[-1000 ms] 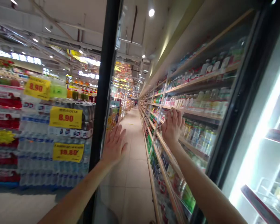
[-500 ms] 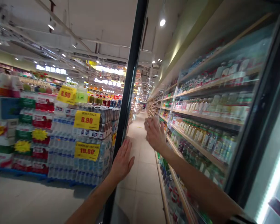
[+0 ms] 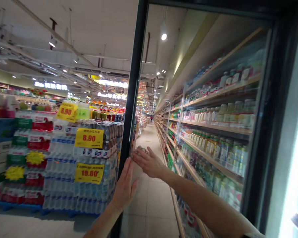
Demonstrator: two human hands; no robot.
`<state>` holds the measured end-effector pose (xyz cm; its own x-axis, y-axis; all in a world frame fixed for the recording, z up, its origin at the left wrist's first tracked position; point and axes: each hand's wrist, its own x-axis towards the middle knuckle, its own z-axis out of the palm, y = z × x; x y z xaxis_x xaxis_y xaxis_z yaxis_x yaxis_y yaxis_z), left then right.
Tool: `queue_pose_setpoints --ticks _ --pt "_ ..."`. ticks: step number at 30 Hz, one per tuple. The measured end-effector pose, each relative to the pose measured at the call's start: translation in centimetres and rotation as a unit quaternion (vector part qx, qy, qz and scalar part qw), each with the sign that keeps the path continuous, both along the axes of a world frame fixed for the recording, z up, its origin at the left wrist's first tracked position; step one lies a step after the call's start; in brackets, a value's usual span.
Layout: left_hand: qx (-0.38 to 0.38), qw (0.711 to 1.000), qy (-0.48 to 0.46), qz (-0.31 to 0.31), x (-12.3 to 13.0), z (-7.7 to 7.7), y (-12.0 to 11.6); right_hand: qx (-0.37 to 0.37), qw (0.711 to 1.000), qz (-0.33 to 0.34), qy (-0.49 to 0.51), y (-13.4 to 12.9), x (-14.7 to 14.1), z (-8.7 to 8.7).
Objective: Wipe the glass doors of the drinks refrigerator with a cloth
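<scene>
A glass door with a black frame (image 3: 133, 86) stands in front of me. My left hand (image 3: 124, 189) lies along the door's black edge with its fingers stretched out and holds nothing. Just to its right, my right hand (image 3: 149, 162) is on the glass near that edge. Under its fingers is a crumpled, light greyish cloth (image 3: 142, 149), mostly covered by the hand. The fingertips of both hands are close together; I cannot tell whether they touch.
Long shelves of bottled drinks (image 3: 213, 145) show in the glass on the right. To the left, stacked packs of bottled water (image 3: 62, 172) stand on a blue pallet (image 3: 34, 208), with yellow price signs (image 3: 89, 138). A bright light strip (image 3: 294, 172) runs at the far right.
My right hand has moved down and left across the glass with the cloth, towards the door's edge. My left hand stays by the edge. The view has shifted slightly.
</scene>
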<state>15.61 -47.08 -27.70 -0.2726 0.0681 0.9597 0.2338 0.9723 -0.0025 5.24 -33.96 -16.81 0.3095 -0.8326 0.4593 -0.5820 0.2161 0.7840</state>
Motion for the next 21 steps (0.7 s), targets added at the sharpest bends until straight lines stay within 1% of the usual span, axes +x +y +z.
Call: queue_pose_setpoints --ticks 1,2,4,5,6,7,8,10,11,12,13,14,15,16,17,18,21 --pt "0.000 1.000 -0.001 -0.001 0.0 0.0 -0.1 -0.003 1.000 -0.002 -0.001 0.1 -0.1 0.2" --pt "0.000 1.000 0.000 -0.002 0.0 0.0 -0.2 -0.031 0.999 -0.014 -0.012 0.1 -0.2 0.8" --pt "0.001 1.000 0.006 0.001 -0.1 0.1 -0.4 -0.112 0.991 -0.051 -0.047 0.4 -0.2 2.0" --pt "0.001 1.000 0.007 0.003 -0.1 0.1 -0.4 -0.143 0.985 -0.070 -0.062 0.7 -0.1 2.4" --pt "0.000 1.000 0.008 0.007 -0.1 0.1 -0.4 -0.155 0.982 -0.082 -0.070 1.1 0.0 2.3" --pt "-0.001 1.000 0.007 0.011 -0.1 0.1 -0.4 -0.141 0.984 -0.087 -0.069 1.8 0.0 1.9" --pt "-0.004 1.000 0.006 0.014 -0.1 0.1 -0.4 -0.107 0.989 -0.085 -0.061 2.6 0.0 1.2" --pt "-0.015 1.000 0.002 0.019 -0.1 0.1 -0.3 -0.015 0.997 -0.066 -0.030 4.5 -0.4 -0.2" --pt "-0.022 1.000 0.001 0.022 -0.2 0.0 -0.3 0.011 0.998 -0.059 -0.014 5.4 -0.8 -0.5" --pt "-0.029 0.999 0.002 0.025 -0.3 0.0 -0.3 -0.005 0.998 -0.057 -0.005 6.3 -1.2 -0.6" --pt "-0.036 0.999 0.005 0.030 -0.4 0.0 -0.2 -0.058 0.996 -0.068 -0.004 7.0 -1.6 -0.3" --pt "-0.039 0.998 0.011 0.037 -0.6 0.2 0.0 -0.129 0.989 -0.078 -0.004 7.6 -2.0 0.2" --pt "-0.041 0.998 0.018 0.046 -0.9 0.4 0.3 -0.201 0.976 -0.089 -0.006 8.0 -2.3 0.6" --pt "-0.044 0.997 0.025 0.054 -1.2 0.8 0.6 -0.256 0.962 -0.098 -0.009 8.4 -2.4 0.8" --pt "-0.046 0.997 0.030 0.062 -1.5 1.3 1.0 -0.282 0.954 -0.103 -0.008 8.7 -2.5 0.8" --pt "-0.051 0.996 0.034 0.068 -1.9 2.0 1.5 -0.278 0.955 -0.103 -0.005 9.1 -2.4 0.6" --pt "-0.081 0.993 0.045 0.075 -3.1 4.4 2.9 -0.181 0.979 -0.091 0.008 10.5 -2.3 -0.8"
